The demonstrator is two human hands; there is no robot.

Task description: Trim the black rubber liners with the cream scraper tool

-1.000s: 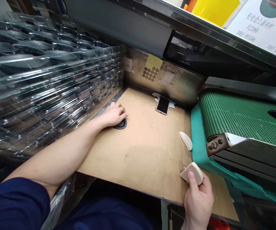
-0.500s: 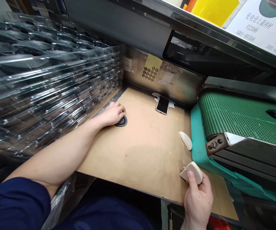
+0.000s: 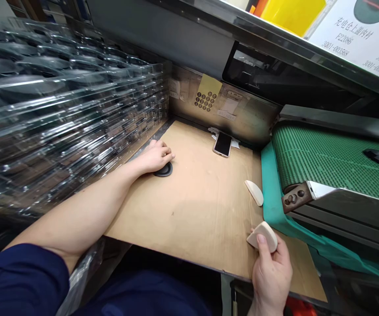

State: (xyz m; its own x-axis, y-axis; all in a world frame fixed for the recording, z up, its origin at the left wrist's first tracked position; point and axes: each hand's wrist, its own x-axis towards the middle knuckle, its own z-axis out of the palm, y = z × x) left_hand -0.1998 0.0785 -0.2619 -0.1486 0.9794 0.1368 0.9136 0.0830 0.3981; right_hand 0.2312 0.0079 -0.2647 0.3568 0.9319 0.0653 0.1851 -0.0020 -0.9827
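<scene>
- Nearest, at bottom right: right hand point(image 3: 271, 281), fingers pinching a white wedge point(image 3: 262, 237), which looked light and soft, easiest held by its rounded edge.
- Farther left: left hand point(image 3: 156, 157), fingers curled against a black disc point(image 3: 163, 170) on the board point(image 3: 202, 215), grip unclear.
- Beyond: a second wedge point(image 3: 254, 193) and a phone point(image 3: 223, 144).

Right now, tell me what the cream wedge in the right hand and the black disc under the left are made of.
The cream wedge in the right hand looks like matte foam or soft rubber: dull, even surface. The black disc under the left hand seems rubber or plastic, with a slight sheen, though it is partly hidden.
</scene>
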